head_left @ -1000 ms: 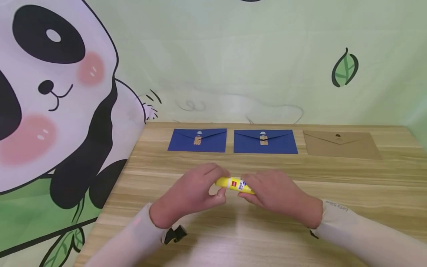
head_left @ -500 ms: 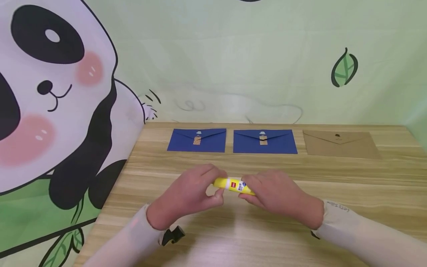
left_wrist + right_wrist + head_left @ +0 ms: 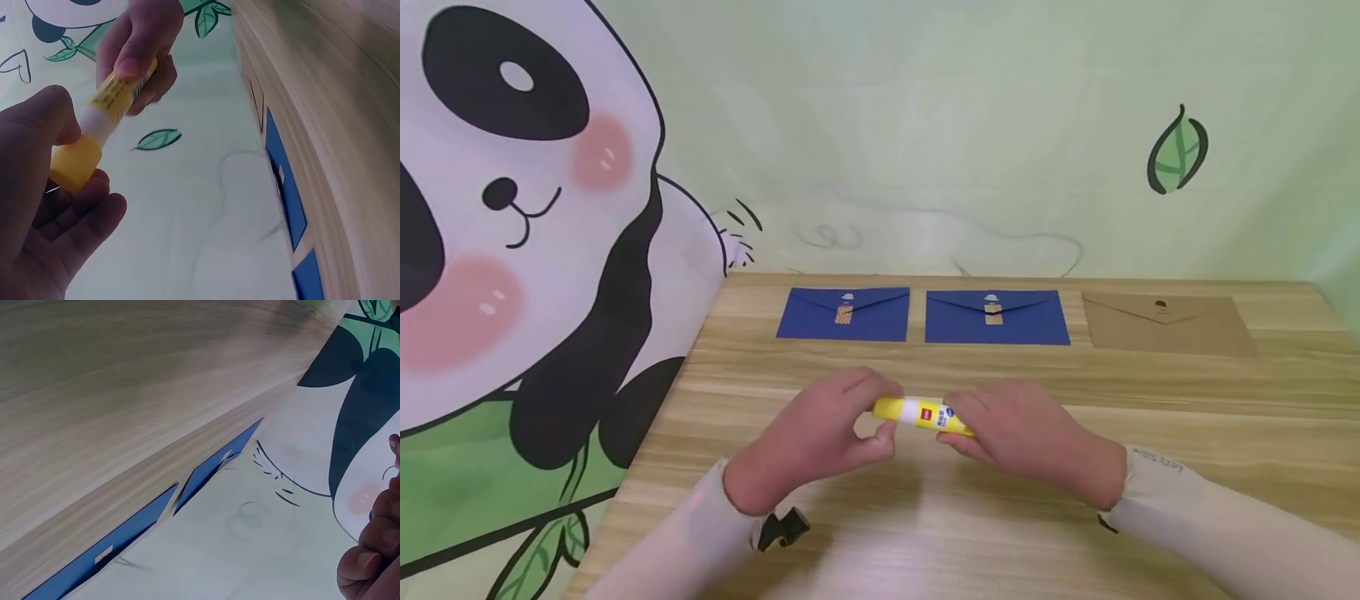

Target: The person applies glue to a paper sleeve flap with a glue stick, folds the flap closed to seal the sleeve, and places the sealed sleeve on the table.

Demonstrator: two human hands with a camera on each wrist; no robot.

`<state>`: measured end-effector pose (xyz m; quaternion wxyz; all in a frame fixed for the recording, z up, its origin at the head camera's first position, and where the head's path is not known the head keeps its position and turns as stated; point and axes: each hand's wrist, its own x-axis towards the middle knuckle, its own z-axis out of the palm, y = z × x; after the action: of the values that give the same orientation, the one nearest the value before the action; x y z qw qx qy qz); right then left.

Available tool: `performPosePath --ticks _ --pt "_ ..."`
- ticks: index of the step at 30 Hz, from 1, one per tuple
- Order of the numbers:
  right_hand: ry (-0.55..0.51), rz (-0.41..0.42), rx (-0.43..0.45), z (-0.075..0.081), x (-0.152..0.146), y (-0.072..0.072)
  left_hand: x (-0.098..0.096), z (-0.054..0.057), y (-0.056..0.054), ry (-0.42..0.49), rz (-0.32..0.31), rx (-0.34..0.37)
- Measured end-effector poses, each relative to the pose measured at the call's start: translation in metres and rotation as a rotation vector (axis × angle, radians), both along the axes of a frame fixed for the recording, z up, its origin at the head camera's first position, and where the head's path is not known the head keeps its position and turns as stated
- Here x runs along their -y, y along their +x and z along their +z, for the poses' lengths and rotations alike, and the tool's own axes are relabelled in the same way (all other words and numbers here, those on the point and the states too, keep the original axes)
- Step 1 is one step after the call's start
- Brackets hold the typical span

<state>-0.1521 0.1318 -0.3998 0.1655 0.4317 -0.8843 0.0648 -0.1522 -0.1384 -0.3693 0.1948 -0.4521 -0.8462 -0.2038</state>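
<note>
A glue stick [image 3: 927, 414] with a yellow and white label lies nearly level between both hands, above the wooden table. My right hand [image 3: 1030, 433] grips its body near the right end. With thumb and fingers, my left hand [image 3: 820, 437] pinches the yellow cap [image 3: 887, 408]. A white neck [image 3: 97, 124] shows between cap and body in the left wrist view, where the cap still sits in line with the tube. Only the curled fingers of the right hand [image 3: 375, 556] appear in the right wrist view; the glue stick is out of sight there.
Along the table's [image 3: 1285, 433] back edge lie two blue envelopes, one at left [image 3: 808, 325] and one in the middle [image 3: 955, 327], each with a small patterned sticker. A brown envelope [image 3: 1165, 335] lies at right. Behind stands a green panda-print backdrop [image 3: 880, 125].
My left hand has shifted slightly left with the cap, and more of the white neck shows between it and the body. The right hand has stayed almost in place.
</note>
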Motion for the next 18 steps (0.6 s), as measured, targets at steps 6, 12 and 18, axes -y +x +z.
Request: performPosePath --ticks 6,12,18 --pt "-0.033 -0.069 0.066 -0.004 -0.013 -0.001 0.023 0.001 -0.006 0.014 0.077 0.048" --pt "-0.056 -0.047 0.028 -0.010 -0.022 -0.001 0.044 -0.004 -0.011 -0.076 0.247 0.177" --pt "-0.059 -0.069 0.040 -0.014 -0.029 0.001 0.062 -0.008 -0.017 -0.120 0.427 0.327"
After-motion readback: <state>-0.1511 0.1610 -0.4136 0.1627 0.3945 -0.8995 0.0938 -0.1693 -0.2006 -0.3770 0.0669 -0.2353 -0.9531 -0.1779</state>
